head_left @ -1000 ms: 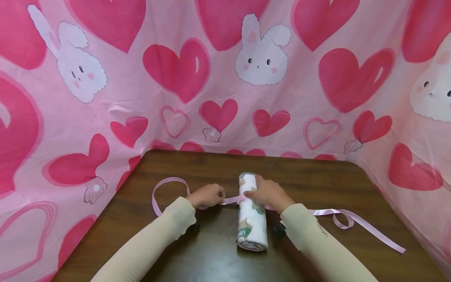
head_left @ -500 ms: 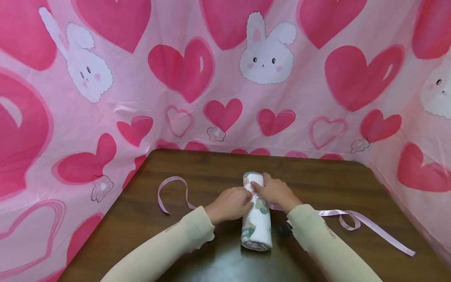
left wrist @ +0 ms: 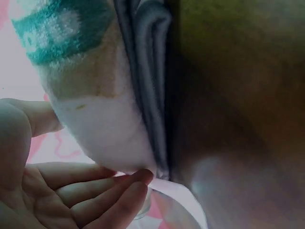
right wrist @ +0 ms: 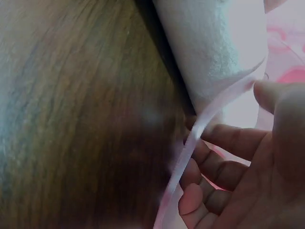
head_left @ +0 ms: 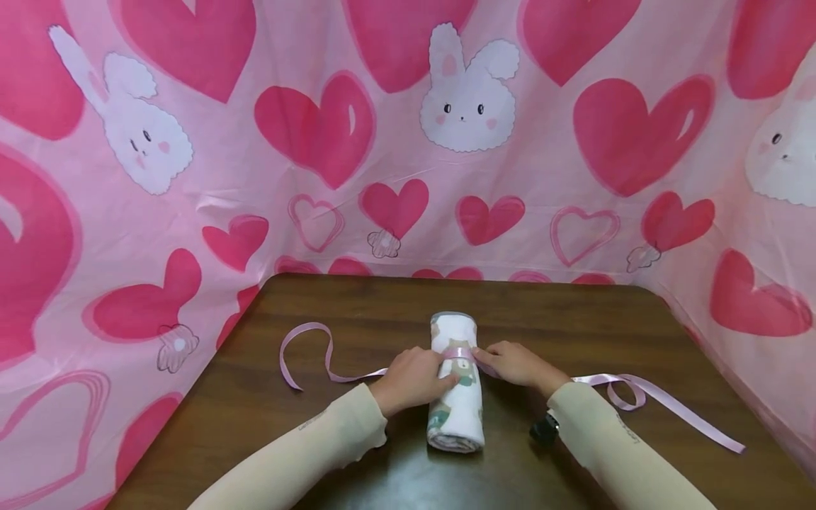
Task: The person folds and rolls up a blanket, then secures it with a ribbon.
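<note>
A white rolled towel (head_left: 460, 418) with green and brown printed figures lies lengthwise on the wooden table. Across its upper half runs a pink satin ribbon (head_left: 457, 353), flat against the cloth. My left hand (head_left: 414, 379) holds the roll from the left, thumb on top and fingers down its side. In the left wrist view those fingertips reach the underside of the towel (left wrist: 105, 129) near its grey edge. On the right, my right hand (head_left: 519, 367) pinches the ribbon beside the roll. The right wrist view shows the ribbon (right wrist: 193, 138) running down between thumb and fingers.
One ribbon tail (head_left: 330, 347) curves over the table to the left. The other tail (head_left: 691, 418) loops once and stretches toward the right edge. A pink curtain (head_left: 395, 156) with hearts and rabbits surrounds the table (head_left: 357, 304) at the back and sides.
My left hand has gone from pulling the ribbon left of the roll to holding the roll. My right hand has slid off the top to the right side, uncovering the ribbon band.
</note>
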A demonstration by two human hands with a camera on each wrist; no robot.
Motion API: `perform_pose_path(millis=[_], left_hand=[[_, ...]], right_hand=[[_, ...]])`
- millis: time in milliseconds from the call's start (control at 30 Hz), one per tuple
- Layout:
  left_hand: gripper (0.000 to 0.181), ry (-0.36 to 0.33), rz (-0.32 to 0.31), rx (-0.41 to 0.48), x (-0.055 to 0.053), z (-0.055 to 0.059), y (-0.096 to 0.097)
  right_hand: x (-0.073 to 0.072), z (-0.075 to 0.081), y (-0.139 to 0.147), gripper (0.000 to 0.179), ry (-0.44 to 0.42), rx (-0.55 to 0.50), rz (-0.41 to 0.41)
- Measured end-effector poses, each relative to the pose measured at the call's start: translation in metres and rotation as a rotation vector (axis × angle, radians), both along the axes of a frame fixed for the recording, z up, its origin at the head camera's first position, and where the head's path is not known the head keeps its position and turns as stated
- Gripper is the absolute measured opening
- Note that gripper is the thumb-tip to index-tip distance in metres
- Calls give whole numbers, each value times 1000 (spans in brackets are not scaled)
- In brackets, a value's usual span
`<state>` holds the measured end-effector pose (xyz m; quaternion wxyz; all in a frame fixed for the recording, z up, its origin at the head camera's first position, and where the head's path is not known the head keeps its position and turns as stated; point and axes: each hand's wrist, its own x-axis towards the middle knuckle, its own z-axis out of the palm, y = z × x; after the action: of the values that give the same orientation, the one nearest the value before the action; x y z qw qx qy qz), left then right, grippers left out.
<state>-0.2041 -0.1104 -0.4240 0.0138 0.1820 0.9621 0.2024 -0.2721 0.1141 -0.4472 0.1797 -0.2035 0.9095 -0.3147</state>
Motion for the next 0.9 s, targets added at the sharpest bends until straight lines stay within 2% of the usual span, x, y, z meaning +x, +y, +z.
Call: perform_pose_path(millis=[133, 267, 400, 600, 667, 767, 833, 900], left_hand=[[40, -99, 40, 76, 2, -6, -1], [49, -184, 90, 112, 3, -12, -2], [53, -206, 90, 119, 1, -15, -4], [50, -254, 86, 200, -4, -16, -13], [52, -285, 94, 246, -7, -18, -14], [53, -370, 118, 384, -10, -19, -13], [50, -431, 140, 490, -12, -19, -12], [46, -490, 163, 592, -12, -19, -12]], right_hand=[[4, 1, -5, 60, -39, -19, -34], [8, 3, -12, 68, -115, -131, -39], [9, 4, -17, 67, -183, -213, -71], [5, -1, -14, 55, -302, -339, -86], [4, -3, -10, 46, -336, -377, -81], [4, -5, -5, 35, -372, -416, -79], [4, -6, -5, 36, -400, -441, -90], [4, -7, -6, 38, -464, -489, -100]])
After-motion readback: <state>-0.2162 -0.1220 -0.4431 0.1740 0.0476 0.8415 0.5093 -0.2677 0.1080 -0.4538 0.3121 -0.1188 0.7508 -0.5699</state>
